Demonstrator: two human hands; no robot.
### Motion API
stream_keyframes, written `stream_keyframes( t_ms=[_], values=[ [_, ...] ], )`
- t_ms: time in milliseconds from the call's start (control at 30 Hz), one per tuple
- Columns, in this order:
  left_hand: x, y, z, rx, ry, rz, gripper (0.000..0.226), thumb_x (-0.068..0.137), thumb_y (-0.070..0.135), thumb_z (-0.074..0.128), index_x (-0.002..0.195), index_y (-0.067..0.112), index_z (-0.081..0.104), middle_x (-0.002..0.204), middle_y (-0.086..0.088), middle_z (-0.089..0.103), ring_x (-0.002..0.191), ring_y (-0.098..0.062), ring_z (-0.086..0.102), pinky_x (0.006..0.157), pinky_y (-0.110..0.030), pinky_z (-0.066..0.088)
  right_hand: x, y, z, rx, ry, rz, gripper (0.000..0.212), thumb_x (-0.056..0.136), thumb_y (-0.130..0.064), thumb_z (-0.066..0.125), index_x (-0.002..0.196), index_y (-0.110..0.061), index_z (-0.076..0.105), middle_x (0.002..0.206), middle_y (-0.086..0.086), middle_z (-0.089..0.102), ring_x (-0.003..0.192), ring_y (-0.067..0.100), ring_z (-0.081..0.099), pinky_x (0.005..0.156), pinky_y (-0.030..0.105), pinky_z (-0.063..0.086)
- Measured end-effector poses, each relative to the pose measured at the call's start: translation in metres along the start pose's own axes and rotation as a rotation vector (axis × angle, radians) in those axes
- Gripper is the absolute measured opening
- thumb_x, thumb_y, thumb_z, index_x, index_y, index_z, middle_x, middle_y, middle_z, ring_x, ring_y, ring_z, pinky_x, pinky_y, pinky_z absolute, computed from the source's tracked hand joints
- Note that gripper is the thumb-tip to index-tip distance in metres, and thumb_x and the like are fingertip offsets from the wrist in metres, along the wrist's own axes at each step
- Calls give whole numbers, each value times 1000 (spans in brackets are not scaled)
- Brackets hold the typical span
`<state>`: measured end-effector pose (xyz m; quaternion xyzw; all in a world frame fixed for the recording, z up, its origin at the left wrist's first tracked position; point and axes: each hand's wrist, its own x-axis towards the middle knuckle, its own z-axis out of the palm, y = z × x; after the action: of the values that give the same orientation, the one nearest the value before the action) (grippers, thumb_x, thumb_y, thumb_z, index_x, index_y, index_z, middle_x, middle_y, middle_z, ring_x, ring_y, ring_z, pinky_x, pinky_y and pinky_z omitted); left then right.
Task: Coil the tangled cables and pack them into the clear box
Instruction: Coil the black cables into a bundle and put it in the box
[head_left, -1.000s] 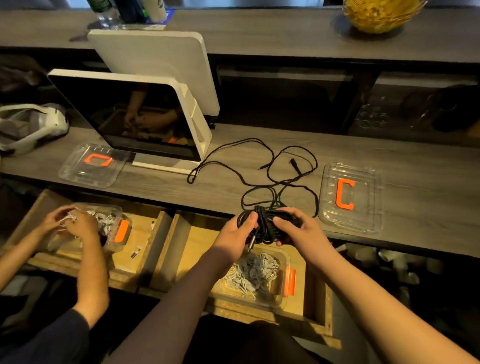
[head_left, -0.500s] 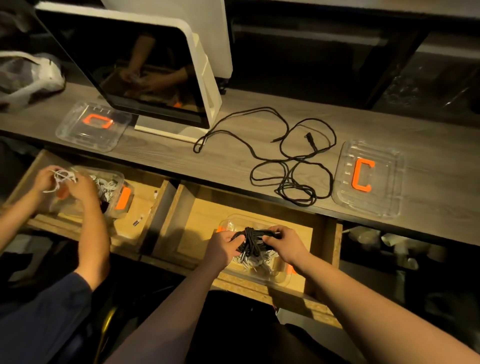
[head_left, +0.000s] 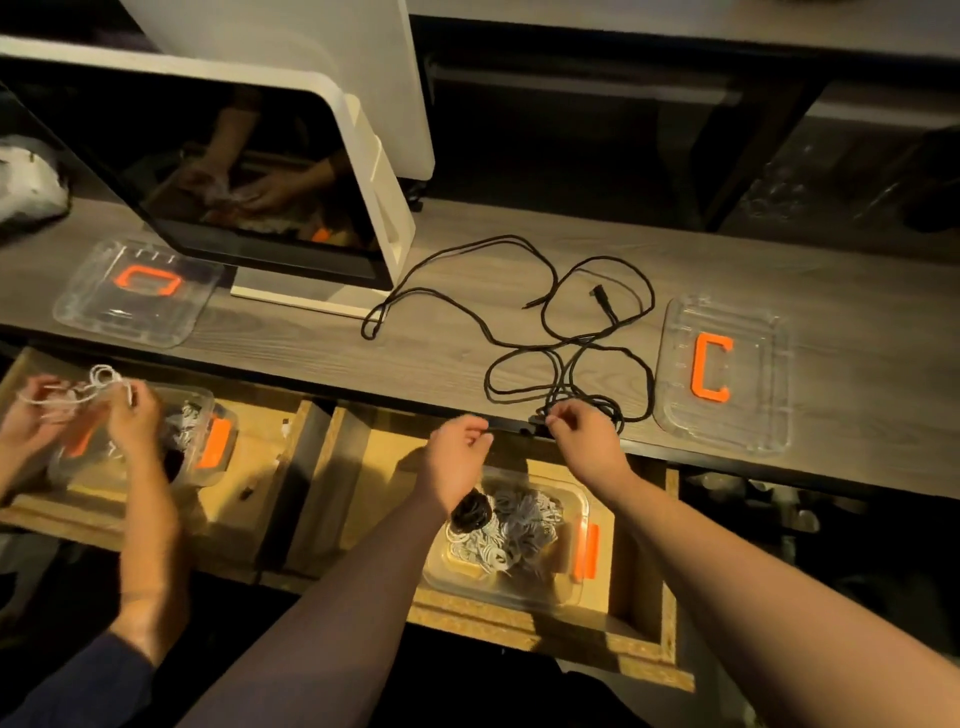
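Observation:
A clear box (head_left: 575, 498) with orange latches sits in the open drawer (head_left: 644, 639) below the counter. It holds several white coiled cables and one black coil (head_left: 470, 512). A tangled black cable (head_left: 519, 312) sprawls over the grey counter above. My right hand (head_left: 584, 439) is at the counter's front edge, its curled fingertips pinching the nearest loops of that cable. My left hand (head_left: 457, 460) hovers over the drawer beside it, fingers loosely curled, holding nothing. The box's clear lid (head_left: 758, 415) with an orange C-shaped handle lies on the counter right of the tangle.
A white-framed monitor (head_left: 260, 182) stands on the counter at left, with a second clear lid (head_left: 93, 317) in front of it. In the left drawer another person's hands (head_left: 124, 415) work a white cable over a second clear box (head_left: 205, 415).
My hands set the black coil into the clear box and let go. Both then rose to the counter edge, where my right hand took hold of the tangled cable.

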<state>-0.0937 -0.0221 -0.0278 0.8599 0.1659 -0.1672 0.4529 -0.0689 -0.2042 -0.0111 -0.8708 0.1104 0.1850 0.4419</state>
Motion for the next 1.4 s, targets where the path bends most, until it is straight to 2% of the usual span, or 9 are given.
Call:
stream_keyframes(
  t_ms=[233,367,500,667,800,1067,1167,1267,1400],
  values=[
    [54,42,12,476,-180,319,61,95,16,62,150,18,36,149,-2,40,140,-20,32,116,-38,32,36,-10,1,-286,21,-216,45,91,-8,63,134,-10,52,129,8,54,118,22,54,100,32,44],
    [72,54,12,555,-140,399,21,98,20,56,119,19,54,122,-1,58,120,-21,48,100,-39,43,46,-8,6,-353,110,-234,38,89,-11,65,123,-12,50,118,7,53,99,24,58,77,37,53],
    [72,68,1,393,-196,442,4,100,22,53,104,25,51,100,6,58,97,-14,55,82,-33,48,59,-10,0,-463,117,-149,26,94,-19,62,119,-11,57,116,8,47,94,26,58,78,38,54],
    [60,73,-18,298,-119,433,3,98,26,54,99,28,52,95,6,58,97,-16,56,86,-38,50,65,-16,-20,-194,282,-42,15,100,-19,52,108,-13,62,108,5,55,94,20,58,85,35,49],
    [52,71,-37,319,6,413,7,97,25,59,103,28,57,100,9,59,105,-11,50,91,-31,44,49,-35,-35,76,321,-36,13,102,-21,47,101,-19,60,88,1,62,77,13,57,62,23,43],
    [35,105,-72,-376,231,114,5,99,20,60,94,19,61,84,-1,64,74,-14,59,57,-15,43,18,-86,-64,326,386,-179,16,101,-20,50,92,-16,62,76,3,61,63,2,52,55,17,41],
    [31,122,-84,-480,186,27,30,101,36,55,94,11,68,77,-4,62,74,-15,56,65,-22,41,11,-103,-78,399,442,-208,17,100,-18,50,91,-15,63,76,5,62,63,0,52,57,13,41],
    [25,137,-96,-568,127,7,21,97,31,58,84,18,67,61,4,51,68,-17,53,73,-31,44,4,-112,-92,400,477,-232,16,100,-19,50,93,-15,64,78,1,62,67,-2,54,58,8,42],
    [11,161,-117,-782,35,136,21,77,30,54,62,23,41,57,7,32,55,-11,27,57,-31,24,-7,-114,-109,327,477,-202,14,101,-22,52,92,-19,63,77,0,61,66,5,54,52,11,41]
  ],
)
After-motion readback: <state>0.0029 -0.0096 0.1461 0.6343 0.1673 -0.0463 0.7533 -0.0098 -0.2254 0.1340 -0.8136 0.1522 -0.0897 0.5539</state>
